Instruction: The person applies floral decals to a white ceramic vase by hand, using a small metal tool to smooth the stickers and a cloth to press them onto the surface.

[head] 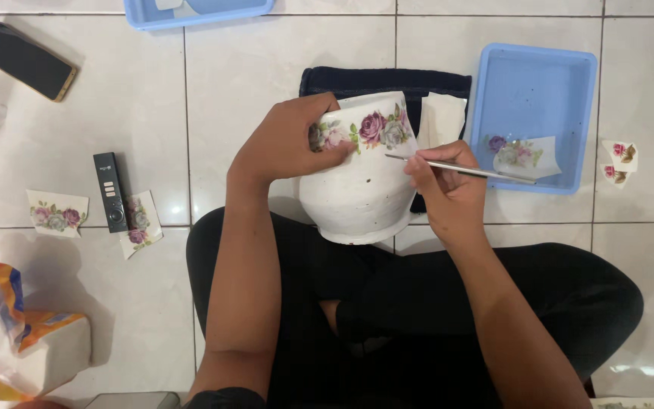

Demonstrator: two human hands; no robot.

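A white pot (361,189) lies tilted over my lap, its rim pointing away from me. A band of pink and purple rose decals (372,129) runs under the rim. My left hand (285,140) grips the pot at the rim, thumb on the decal. My right hand (448,185) pinches a thin metal tool (463,168) like a pen, its tip touching the right end of the decal on the pot.
A blue tray (531,76) at the right holds water and a floating rose decal (520,154). A dark folded cloth (383,79) lies behind the pot. Decal cutouts (618,160), a phone (29,62), a black remote-like device (110,192), more paper cutouts (56,213) and a tissue pack (46,352) lie on the tiled floor.
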